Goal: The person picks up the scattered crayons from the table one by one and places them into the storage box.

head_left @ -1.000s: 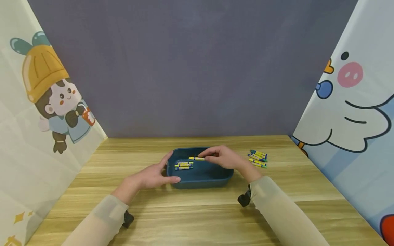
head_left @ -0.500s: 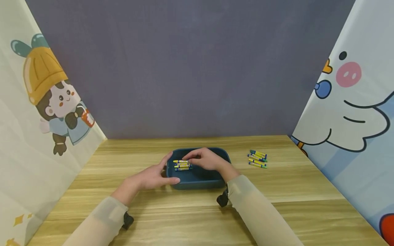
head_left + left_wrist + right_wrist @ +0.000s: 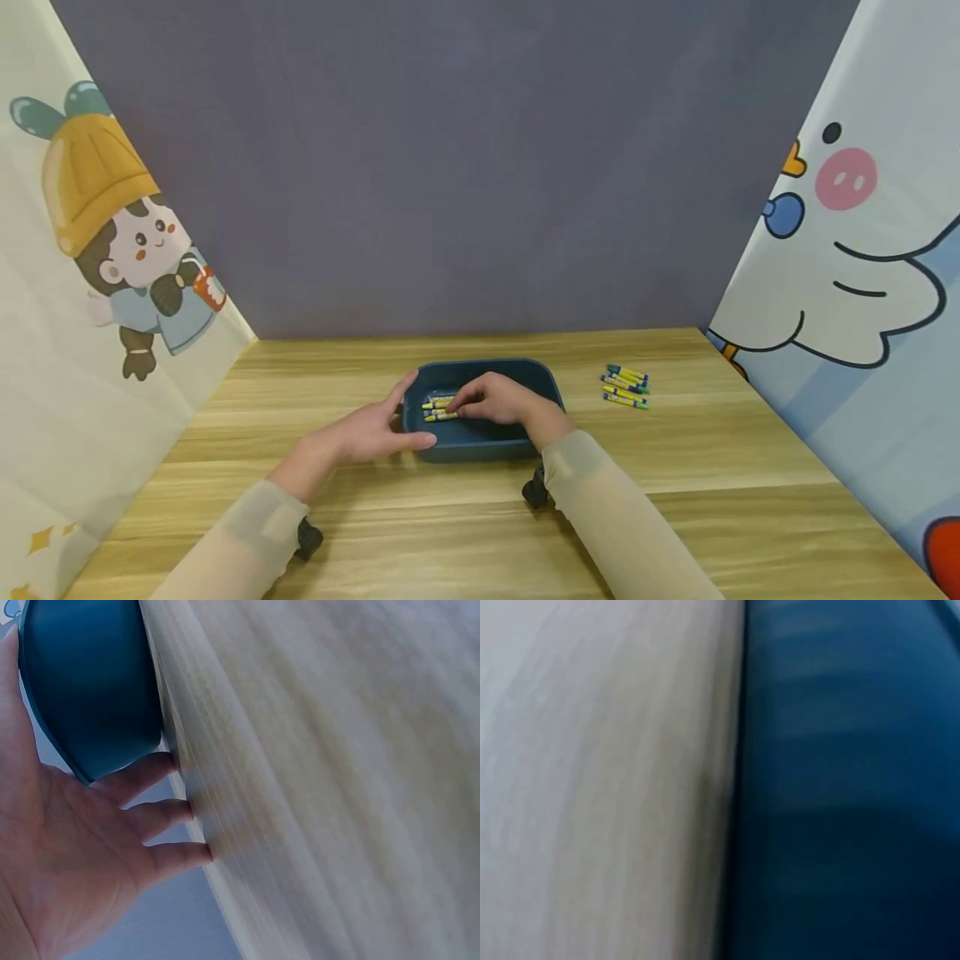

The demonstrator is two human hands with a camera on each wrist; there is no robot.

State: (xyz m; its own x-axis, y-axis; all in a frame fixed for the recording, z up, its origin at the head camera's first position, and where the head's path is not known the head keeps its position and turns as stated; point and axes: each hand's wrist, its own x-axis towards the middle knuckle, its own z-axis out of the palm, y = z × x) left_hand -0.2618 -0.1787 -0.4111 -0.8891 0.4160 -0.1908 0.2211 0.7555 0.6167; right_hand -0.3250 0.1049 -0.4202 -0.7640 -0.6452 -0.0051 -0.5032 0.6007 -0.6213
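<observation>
While the left hand point(image 3: 371, 432) spread wide at the left end of the dark blue tray point(image 3: 480, 452), its thumb lay over the near left part of the rim and its fingers reached round the far left side. In the left wrist view those fingers were nearly straight and apart, with fingertips down at the wooden table point(image 3: 405, 533) beside the tray's wall. The right hand point(image 3: 495, 398) reached into the tray from the near right, its fingers bent and narrowed, pinching the right end of a yellow crayon point(image 3: 441, 418). That crayon lay nearest in a small row of crayons point(image 3: 437, 405) on the left part of the tray's floor, tips roughly pointing left and right; fingers covered some right ends, so their exact number could not be told. To the right of the tray, well apart from it, a loose group of crayons point(image 3: 624, 384) in yellow and blue wrappers, some with green tips, lay on the table. A grey backdrop point(image 3: 465, 167) rose behind the table's far edge, between a left panel with a yellow-hatted cartoon figure point(image 3: 153, 242) and a right panel with a white cartoon bird point(image 3: 855, 292).
</observation>
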